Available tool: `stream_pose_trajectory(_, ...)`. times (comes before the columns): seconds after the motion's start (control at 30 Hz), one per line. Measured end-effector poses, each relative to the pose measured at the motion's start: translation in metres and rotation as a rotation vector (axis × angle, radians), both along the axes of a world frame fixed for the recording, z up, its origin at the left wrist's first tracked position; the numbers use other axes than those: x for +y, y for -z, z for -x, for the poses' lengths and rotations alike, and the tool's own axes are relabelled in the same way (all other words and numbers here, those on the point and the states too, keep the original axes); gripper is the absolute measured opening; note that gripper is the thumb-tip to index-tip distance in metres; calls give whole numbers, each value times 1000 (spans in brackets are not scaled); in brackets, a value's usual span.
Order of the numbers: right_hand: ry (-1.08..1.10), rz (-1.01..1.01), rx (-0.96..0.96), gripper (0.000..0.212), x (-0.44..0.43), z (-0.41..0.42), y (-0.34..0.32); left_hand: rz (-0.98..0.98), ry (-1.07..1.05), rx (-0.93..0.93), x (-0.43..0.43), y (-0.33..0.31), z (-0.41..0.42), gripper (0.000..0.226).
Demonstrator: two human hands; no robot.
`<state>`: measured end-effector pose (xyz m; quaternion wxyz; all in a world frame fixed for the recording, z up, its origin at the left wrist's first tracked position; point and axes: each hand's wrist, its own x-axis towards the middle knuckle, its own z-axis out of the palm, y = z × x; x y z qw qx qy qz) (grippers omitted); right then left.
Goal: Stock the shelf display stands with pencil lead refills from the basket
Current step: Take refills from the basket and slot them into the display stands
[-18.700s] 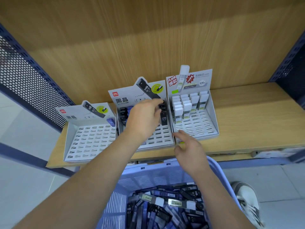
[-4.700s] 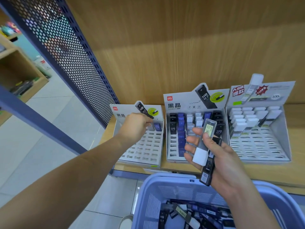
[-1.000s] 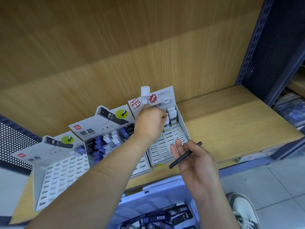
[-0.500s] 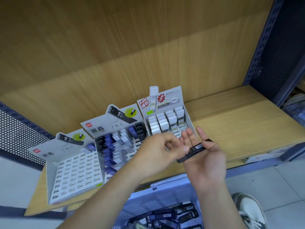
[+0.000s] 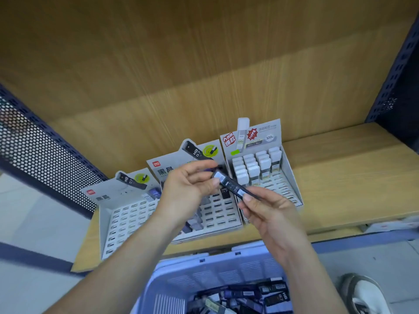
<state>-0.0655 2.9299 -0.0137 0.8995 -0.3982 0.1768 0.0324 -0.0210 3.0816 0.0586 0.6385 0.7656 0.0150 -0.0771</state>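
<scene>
Both hands hold one black lead refill case [image 5: 233, 188] above the middle display stand [image 5: 223, 215]. My left hand [image 5: 188, 189] pinches its upper end. My right hand [image 5: 267, 210] pinches its lower end between thumb and fingers. The left display stand [image 5: 127, 220] has mostly bare slots and a few refills at its back right. In the right display stand [image 5: 288, 177] several white-capped refills fill the back rows. The blue basket [image 5: 217, 273] below the shelf holds several dark refill cases [image 5: 256, 295].
The wooden shelf [image 5: 344, 177] runs on bare to the right of the stands, up to a dark perforated upright [image 5: 394, 71]. A perforated metal panel [image 5: 38, 155] bounds the left side. A white shoe [image 5: 365, 295] shows on the floor at lower right.
My left hand has taken hold of the upper end of the black refill that lay in my right hand. Both hands rose toward the middle stand. The view shifted right.
</scene>
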Motion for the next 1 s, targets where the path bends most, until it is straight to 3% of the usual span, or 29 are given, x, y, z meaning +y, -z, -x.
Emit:
stream_pose_trajectory(0.13, -47, 48, 24, 21, 8, 0, 1, -9, 151, 40, 18, -7, -12, 37)
stream_pose_trajectory(0.23, -60, 65, 7, 21, 12, -2, 1, -89, 204, 31, 25, -12, -16, 30)
stream_pose_trajectory(0.4, -59, 103, 27, 16, 18, -4, 4, -226, 150, -40, 27, -9, -21, 10)
stream_pose_trajectory(0.53, -41, 171, 54, 12, 22, -5, 10, -393, 44, -136, 26, -1, -27, 12)
stream_pose_trajectory(0.63, 7, 360, 90, 15, 21, -7, 21, -519, -8, -211, 26, 7, -33, 12)
stream_pose_trajectory(0.73, 12, 700, 143, 18, 18, -8, 40, -658, -18, -297, 23, 13, -38, 4)
stream_pose_trajectory(0.8, -40, 878, 138, 22, 19, -6, 50, -754, 6, -342, 19, 18, -39, 15)
stream_pose_trajectory(1.0, -203, 1097, 53, 34, 29, -1, 65, -929, 172, -403, 7, 41, -42, 19)
